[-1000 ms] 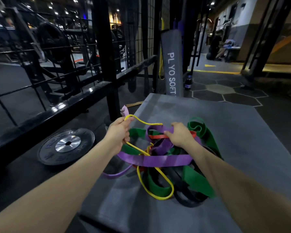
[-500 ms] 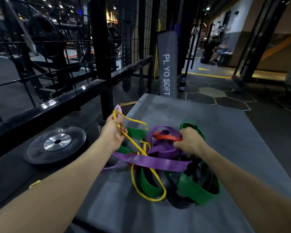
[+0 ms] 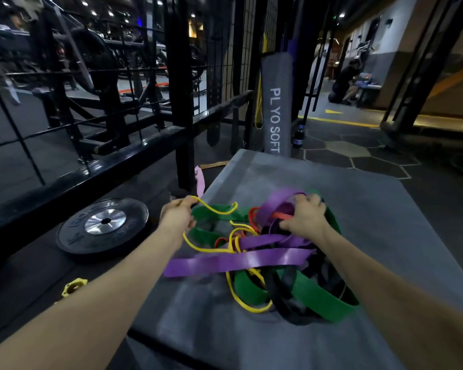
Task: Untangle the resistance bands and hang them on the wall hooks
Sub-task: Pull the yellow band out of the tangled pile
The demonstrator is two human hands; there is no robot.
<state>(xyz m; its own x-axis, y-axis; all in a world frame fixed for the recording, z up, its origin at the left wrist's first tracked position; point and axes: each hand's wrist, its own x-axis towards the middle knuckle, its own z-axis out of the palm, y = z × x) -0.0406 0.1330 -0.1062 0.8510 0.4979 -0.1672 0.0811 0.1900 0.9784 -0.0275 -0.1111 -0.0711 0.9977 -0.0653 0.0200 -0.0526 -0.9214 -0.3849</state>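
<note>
A tangle of resistance bands lies on a grey plyo box [image 3: 385,222]: wide purple bands [image 3: 238,261], green bands [image 3: 318,297], black bands [image 3: 286,295], a thin yellow band [image 3: 241,303] and a thin orange band [image 3: 281,215]. My left hand [image 3: 178,218] grips the yellow band at the pile's left edge, together with a pale purple band end [image 3: 200,180] that sticks up behind it. My right hand [image 3: 305,217] clutches the purple bands at the top of the pile, fingers curled into the tangle.
A black weight plate [image 3: 103,227] lies on the floor left of the box, with a yellow collar [image 3: 74,287] nearer me. A black rack rail and mesh wall [image 3: 134,145] run along the left. A grey upright pad [image 3: 275,108] stands behind the box. A person sits at the far right.
My right hand has shifted to the far side of the pile and dug into the purple bands. My left hand still holds the yellow band, pulled a little lower and leftward.
</note>
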